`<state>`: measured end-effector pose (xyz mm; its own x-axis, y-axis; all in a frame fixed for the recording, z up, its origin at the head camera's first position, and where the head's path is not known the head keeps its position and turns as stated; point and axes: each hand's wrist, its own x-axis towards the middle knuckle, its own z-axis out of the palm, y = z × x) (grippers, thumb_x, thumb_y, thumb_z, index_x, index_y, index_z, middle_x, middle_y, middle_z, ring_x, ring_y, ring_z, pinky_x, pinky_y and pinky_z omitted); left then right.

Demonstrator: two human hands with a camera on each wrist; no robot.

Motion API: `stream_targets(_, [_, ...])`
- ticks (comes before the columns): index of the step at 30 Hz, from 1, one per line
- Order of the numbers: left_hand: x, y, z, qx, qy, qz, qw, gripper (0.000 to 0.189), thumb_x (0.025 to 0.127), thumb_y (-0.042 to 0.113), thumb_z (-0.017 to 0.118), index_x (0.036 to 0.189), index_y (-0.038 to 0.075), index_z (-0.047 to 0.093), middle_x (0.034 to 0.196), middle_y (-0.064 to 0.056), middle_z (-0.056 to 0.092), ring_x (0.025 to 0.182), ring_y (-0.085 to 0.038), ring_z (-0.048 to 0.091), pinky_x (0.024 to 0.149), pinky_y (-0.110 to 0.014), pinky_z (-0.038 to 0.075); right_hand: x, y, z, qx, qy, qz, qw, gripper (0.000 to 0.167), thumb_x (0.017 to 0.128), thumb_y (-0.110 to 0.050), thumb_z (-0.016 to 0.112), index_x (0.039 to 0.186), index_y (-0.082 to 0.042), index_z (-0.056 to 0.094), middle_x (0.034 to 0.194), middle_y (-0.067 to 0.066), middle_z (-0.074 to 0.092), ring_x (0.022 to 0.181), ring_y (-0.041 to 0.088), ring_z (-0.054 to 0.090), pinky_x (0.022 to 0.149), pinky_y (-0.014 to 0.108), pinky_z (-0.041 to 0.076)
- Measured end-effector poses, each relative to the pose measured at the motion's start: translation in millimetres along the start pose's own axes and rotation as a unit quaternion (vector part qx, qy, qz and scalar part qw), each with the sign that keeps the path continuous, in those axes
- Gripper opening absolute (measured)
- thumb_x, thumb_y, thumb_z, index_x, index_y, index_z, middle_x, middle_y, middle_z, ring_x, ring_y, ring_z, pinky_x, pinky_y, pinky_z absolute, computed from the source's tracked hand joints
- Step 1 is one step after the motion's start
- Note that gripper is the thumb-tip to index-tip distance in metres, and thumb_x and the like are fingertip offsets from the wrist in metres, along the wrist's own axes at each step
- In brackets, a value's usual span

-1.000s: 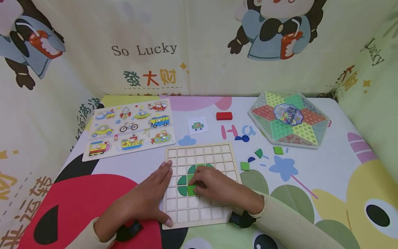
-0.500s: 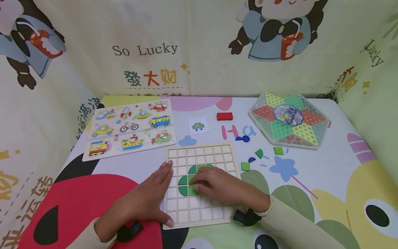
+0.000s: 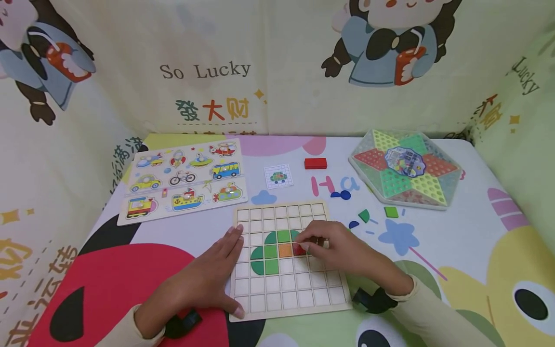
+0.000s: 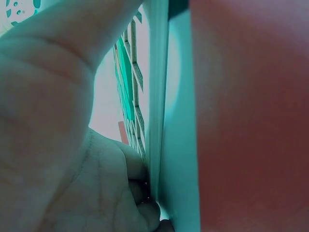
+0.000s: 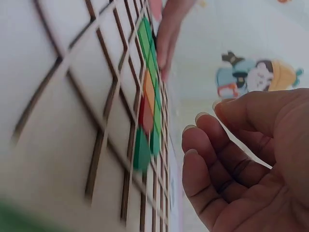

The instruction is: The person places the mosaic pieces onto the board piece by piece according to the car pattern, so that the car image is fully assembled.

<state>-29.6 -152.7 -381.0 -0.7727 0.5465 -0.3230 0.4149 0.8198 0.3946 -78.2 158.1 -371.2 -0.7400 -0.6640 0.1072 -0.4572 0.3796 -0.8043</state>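
A wooden grid board lies before me with green squares and dark green rounded pieces in its cells. An orange square and a red piece sit side by side in the middle. My left hand rests along the board's left edge, fingers straight and thumb at the near corner. Over the red piece is my right hand, fingers loosely bent. The right wrist view shows its fingertips apart from the board, nothing between them.
A vehicle puzzle board lies at the back left. Behind the grid are a small pattern card and a red block. Loose blue pieces and green pieces lie to the right, before a hexagonal game box.
My right hand has moved right across the board, uncovering the orange square and part of the red piece. It now hides a loose green square beside the board. The left hand stays put.
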Motion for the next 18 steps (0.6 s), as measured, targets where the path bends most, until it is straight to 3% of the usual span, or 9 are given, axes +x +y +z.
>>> stream_targets(4, [-0.1,0.1,-0.3,-0.001,0.0,0.002,1.0,0.132,0.054,0.064,0.084,0.155,0.005,0.021,0.163,-0.008,0.004,0.147,-0.031,0.003,0.109,-0.052,0.031,-12.5,10.0,-12.5,-0.017,0.026,0.029,0.9991,0.016,0.093,-0.007,0.067,0.108,-0.011,0.072,0.09,-0.007,0.064,0.077,0.01,0.056,0.066,0.026,0.051])
stream_targets(11, [0.1,0.8,0.9,-0.009,-0.001,0.003,1.0,0.132,0.055,0.065,0.083,0.155,0.005,0.021,0.163,-0.007,0.004,0.147,-0.031,0.003,0.108,-0.053,0.032,-33.8,28.6,-31.7,-0.033,0.074,0.033,0.9962,0.019,0.09,0.0,0.068,0.107,-0.008,0.071,0.094,-0.002,0.066,0.08,0.01,0.059,0.068,0.026,0.052])
stream_targets(18, [1.4,2.7,-1.0,-0.001,0.0,-0.003,1.0,0.131,0.055,0.063,0.084,0.155,0.005,0.021,0.162,-0.007,0.005,0.147,-0.031,0.005,0.107,-0.053,0.033,-46.4,41.2,-47.3,-0.09,0.113,0.056,0.988,0.023,0.086,0.006,0.069,0.106,-0.005,0.071,0.097,0.001,0.066,0.081,0.009,0.06,0.068,0.026,0.054])
